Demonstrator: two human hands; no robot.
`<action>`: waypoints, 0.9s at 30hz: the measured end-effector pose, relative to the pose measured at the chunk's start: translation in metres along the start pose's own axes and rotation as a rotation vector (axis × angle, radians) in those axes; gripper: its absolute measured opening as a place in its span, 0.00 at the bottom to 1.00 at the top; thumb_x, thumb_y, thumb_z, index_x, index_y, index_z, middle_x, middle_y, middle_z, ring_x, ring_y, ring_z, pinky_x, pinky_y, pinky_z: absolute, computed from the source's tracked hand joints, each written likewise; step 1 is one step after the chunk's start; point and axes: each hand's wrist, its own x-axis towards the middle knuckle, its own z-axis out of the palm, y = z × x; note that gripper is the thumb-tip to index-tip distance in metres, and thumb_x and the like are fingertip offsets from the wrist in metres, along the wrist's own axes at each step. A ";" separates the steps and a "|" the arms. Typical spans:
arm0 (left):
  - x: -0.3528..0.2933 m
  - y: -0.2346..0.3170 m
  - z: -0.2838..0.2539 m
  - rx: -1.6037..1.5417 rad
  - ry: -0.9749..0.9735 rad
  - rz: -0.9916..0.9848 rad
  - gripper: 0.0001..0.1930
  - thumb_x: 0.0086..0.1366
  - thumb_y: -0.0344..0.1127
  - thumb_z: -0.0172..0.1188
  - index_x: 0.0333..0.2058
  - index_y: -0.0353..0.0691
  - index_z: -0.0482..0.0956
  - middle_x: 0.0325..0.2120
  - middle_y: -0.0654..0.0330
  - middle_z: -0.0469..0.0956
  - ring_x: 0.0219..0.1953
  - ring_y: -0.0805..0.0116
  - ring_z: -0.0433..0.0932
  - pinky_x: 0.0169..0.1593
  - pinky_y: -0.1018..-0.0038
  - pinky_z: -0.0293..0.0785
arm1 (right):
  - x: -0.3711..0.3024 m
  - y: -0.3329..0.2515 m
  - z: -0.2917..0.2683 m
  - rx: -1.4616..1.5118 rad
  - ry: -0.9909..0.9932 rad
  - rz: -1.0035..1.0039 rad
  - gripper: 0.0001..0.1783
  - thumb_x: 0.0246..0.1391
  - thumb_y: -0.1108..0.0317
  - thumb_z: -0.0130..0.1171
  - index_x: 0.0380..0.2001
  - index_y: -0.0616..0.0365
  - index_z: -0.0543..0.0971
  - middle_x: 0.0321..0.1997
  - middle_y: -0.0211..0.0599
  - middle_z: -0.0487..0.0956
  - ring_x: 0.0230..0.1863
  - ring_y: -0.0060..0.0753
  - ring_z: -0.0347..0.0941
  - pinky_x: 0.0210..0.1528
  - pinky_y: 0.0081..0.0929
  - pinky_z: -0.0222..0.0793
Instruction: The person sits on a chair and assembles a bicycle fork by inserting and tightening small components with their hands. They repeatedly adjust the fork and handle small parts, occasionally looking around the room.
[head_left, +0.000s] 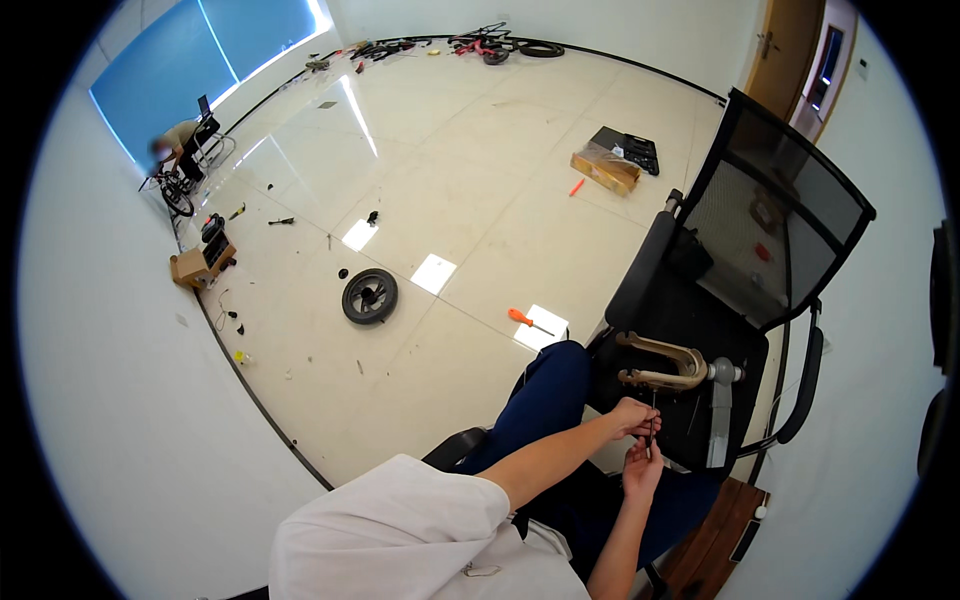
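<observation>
My left hand (633, 417) is closed around a thin dark rod (653, 428), its exact kind too small to make out. Just below it, my right hand (643, 470) pinches the lower end of the same rod. Beyond my hands, a bronze-coloured bicycle fork (688, 366) lies on the seat of a black mesh-backed office chair (640, 270), its two prongs pointing left. A grey tube with a round silver joint (720, 420) lies against the fork's right end. The rod's upper tip comes close to the fork; whether they touch I cannot tell.
An orange screwdriver (522, 318) and a small black wheel (370, 296) lie on the tiled floor. Farther off are an open tool case (637, 152), cardboard boxes (205, 260) and bike parts (485, 45) along the wall. Another person (180, 140) bends over a bicycle at far left.
</observation>
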 end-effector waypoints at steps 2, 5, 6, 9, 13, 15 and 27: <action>0.003 0.004 -0.002 0.039 0.048 0.009 0.06 0.62 0.27 0.57 0.35 0.30 0.78 0.28 0.54 0.81 0.28 0.66 0.82 0.31 0.73 0.81 | -0.029 0.000 0.038 -0.417 0.110 -0.169 0.16 0.62 0.59 0.51 0.45 0.60 0.70 0.34 0.36 0.76 0.34 0.30 0.76 0.32 0.22 0.74; 0.006 0.004 0.001 0.092 0.114 0.004 0.06 0.60 0.28 0.61 0.33 0.30 0.79 0.27 0.53 0.81 0.26 0.66 0.82 0.27 0.75 0.81 | -0.019 0.004 0.022 -0.663 0.133 -0.351 0.17 0.62 0.58 0.52 0.46 0.59 0.70 0.33 0.38 0.77 0.32 0.31 0.77 0.29 0.24 0.74; 0.007 0.005 -0.001 0.127 0.137 0.009 0.06 0.59 0.28 0.62 0.32 0.30 0.79 0.26 0.53 0.81 0.24 0.66 0.82 0.26 0.76 0.81 | -0.020 0.005 0.024 -0.683 0.103 -0.403 0.18 0.61 0.60 0.53 0.48 0.61 0.69 0.33 0.40 0.77 0.29 0.30 0.77 0.28 0.24 0.74; 0.005 0.002 -0.003 0.198 0.186 0.035 0.08 0.55 0.30 0.67 0.30 0.30 0.81 0.24 0.54 0.81 0.21 0.70 0.80 0.25 0.77 0.80 | -0.022 0.007 0.026 -0.775 0.048 -0.574 0.18 0.61 0.62 0.54 0.48 0.63 0.68 0.32 0.41 0.78 0.29 0.28 0.77 0.28 0.22 0.74; 0.004 0.003 0.007 0.333 0.291 0.068 0.10 0.52 0.33 0.71 0.27 0.32 0.82 0.21 0.56 0.80 0.18 0.72 0.78 0.23 0.78 0.76 | -0.018 0.004 0.017 -0.803 0.050 -0.671 0.17 0.62 0.63 0.52 0.46 0.66 0.70 0.30 0.41 0.78 0.28 0.26 0.77 0.26 0.21 0.73; 0.028 -0.007 -0.020 0.369 0.260 0.226 0.11 0.50 0.34 0.71 0.27 0.31 0.82 0.21 0.56 0.80 0.18 0.69 0.77 0.24 0.73 0.76 | -0.001 0.004 0.016 -0.679 0.088 -0.538 0.14 0.61 0.63 0.52 0.41 0.65 0.73 0.27 0.37 0.77 0.24 0.23 0.74 0.24 0.18 0.71; 0.002 0.003 0.008 0.206 0.264 0.097 0.15 0.48 0.37 0.74 0.27 0.35 0.78 0.21 0.62 0.76 0.21 0.72 0.74 0.26 0.79 0.74 | -0.026 0.008 0.035 -1.130 0.139 -0.786 0.11 0.59 0.68 0.54 0.34 0.66 0.78 0.27 0.40 0.80 0.28 0.32 0.79 0.31 0.24 0.74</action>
